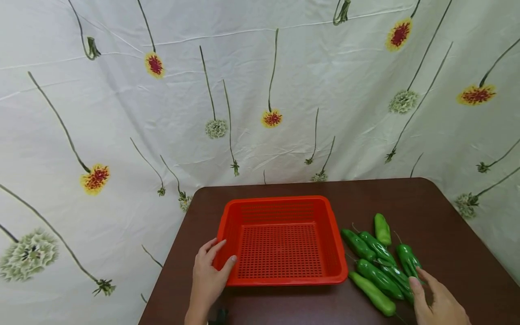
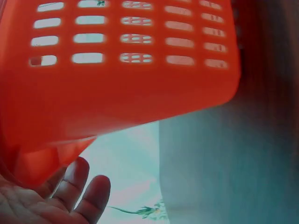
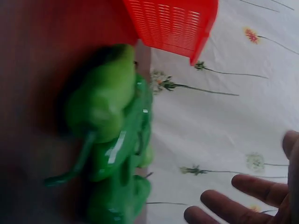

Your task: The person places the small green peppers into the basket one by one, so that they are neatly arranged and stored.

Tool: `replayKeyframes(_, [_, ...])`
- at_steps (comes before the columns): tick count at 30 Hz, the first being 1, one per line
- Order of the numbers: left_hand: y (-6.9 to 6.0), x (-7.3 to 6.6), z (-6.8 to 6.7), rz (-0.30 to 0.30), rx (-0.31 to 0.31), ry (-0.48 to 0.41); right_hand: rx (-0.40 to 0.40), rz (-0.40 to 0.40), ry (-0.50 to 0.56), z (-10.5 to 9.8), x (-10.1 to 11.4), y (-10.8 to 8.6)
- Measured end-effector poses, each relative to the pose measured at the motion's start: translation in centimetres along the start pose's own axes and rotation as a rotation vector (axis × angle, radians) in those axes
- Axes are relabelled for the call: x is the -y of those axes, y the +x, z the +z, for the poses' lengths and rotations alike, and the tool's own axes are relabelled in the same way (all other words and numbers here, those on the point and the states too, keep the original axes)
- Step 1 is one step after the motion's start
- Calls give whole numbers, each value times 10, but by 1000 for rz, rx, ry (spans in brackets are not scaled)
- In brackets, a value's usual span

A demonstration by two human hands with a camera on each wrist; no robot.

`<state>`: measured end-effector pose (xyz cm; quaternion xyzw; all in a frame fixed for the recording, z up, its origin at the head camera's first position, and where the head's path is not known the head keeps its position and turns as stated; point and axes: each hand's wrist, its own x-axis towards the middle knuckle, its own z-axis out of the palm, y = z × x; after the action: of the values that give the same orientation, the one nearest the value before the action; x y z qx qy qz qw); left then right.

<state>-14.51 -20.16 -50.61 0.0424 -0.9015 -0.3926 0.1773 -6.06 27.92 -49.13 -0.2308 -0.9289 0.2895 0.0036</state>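
Note:
A red plastic basket [image 1: 280,280] with slotted walls stands upright on the dark table. My left hand [image 1: 211,273] is at its left front corner, thumb and fingertips at the rim. The left wrist view shows the basket's outer wall [image 2: 117,98] and my relaxed fingers [image 2: 77,175] beside the rim. Several green peppers [image 1: 379,280] lie in a loose pile right of the basket, some dark and glossy, others paler. My right hand [image 1: 438,300] hovers at the pile's right side. In the right wrist view its fingers [image 3: 229,205] are spread, apart from the peppers [image 3: 103,98].
The brown table [image 1: 284,309] has rounded far corners. Behind and beside it hangs a white cloth [image 1: 183,104] printed with flowers and dandelions. A small dark object [image 1: 219,316] shows at the lower edge near my left wrist.

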Motion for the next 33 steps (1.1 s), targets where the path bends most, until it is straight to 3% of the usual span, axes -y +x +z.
replayKeyframes(2, [-1, 1, -1, -32, 8, -12, -41, -68, -7, 8, -6, 0])
replayKeyframes(7, [-2, 4, 0, -121, 26, -46, -40, -268, -26, 23, -20, -1])
replayKeyframes(10, [-3, 6, 1, -159, 22, -59, -141, -299, 19, 36, -24, -7])
replayKeyframes(12, [-3, 6, 2, -172, 17, -62, -189, -264, 45, 46, -27, -11])
replayKeyframes(14, [-4, 6, 3, -181, 14, -66, -131, -239, 36, 51, -31, -9])
replayKeyframes(18, [-5, 6, 5, -212, 25, -85, 124, -182, -33, 55, -39, -1])
replayKeyframes(21, [-5, 5, 5, -248, 38, -114, 179, -142, -53, 61, -44, -1])
replayKeyframes(24, [-5, 4, 5, -277, 42, -150, 139, -133, -59, 69, -43, -6])
replayKeyframes(26, [-5, 4, 4, -284, 43, -165, 49, -152, -48, 75, -41, -12])
replayKeyframes(31, [-6, 5, 4, -280, 46, -170, -220, -296, -29, 86, -32, -23])
replayKeyframes(33, [-6, 5, 4, -279, 48, -169, -294, -332, -26, 89, -31, -25])
